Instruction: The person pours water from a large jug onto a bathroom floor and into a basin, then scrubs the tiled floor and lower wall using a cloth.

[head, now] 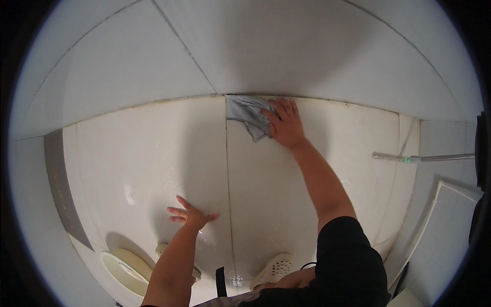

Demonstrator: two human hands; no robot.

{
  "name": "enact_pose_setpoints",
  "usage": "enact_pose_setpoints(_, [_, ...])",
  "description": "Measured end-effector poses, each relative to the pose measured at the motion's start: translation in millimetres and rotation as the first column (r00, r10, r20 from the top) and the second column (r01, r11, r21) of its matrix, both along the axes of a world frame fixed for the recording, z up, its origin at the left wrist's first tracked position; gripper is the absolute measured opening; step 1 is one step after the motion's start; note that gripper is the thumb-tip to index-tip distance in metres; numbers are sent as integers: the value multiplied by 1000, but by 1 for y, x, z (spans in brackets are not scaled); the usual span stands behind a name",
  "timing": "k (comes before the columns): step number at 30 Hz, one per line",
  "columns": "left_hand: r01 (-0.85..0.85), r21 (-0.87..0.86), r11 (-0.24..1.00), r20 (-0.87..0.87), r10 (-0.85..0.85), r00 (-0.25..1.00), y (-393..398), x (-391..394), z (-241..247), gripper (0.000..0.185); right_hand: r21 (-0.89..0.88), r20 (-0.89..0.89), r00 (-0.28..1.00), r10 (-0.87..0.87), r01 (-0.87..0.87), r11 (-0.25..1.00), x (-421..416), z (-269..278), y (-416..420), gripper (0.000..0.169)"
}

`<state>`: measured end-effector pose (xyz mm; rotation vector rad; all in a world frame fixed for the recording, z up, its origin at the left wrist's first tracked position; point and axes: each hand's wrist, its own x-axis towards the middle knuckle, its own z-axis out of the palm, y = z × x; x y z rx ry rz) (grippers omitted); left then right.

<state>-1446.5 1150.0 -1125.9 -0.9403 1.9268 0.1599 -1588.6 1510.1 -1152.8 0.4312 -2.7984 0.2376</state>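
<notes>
A crumpled grey-blue cloth (249,115) lies on the pale tiled floor (268,199), against the foot of the tiled wall (276,46). On the cloth's right part rests my right hand (285,124), palm down with fingers stretched toward the wall; some fingertips lie beyond the cloth's edge. Lower left, my left hand (191,217) is spread over the floor and holds nothing. Whether it touches the tile, I cannot tell.
A cream basin (126,268) stands at the lower left. White clogs (274,268) are on my feet. A squeegee-like tool (387,156) extends in from the right, near white pipe (425,215). A dark grey threshold strip (67,188) borders the left side.
</notes>
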Motion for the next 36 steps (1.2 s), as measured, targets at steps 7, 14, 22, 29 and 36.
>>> enact_pose_setpoints(7, [75,-53,996,-3,-76,997,-3,2,1,154,-375,148,686,713,-628,682,23,0,-178,13])
enact_pose_setpoints(14, [102,-151,983,38,-98,994,7,-1,7,153,-191,123,970,208,-183,964,6,-31,-37,33])
enact_pose_setpoints(22, [112,-75,991,29,-110,993,17,0,30,150,439,359,308,-881,777,450,98,8,218,52])
enact_pose_setpoints(29, [141,-82,987,49,-137,989,11,-4,33,142,-94,553,833,-31,100,991,179,31,25,58])
enact_pose_setpoints(36, [378,247,892,-100,-364,926,-34,-16,41,117,54,287,381,-879,910,412,363,-17,150,74])
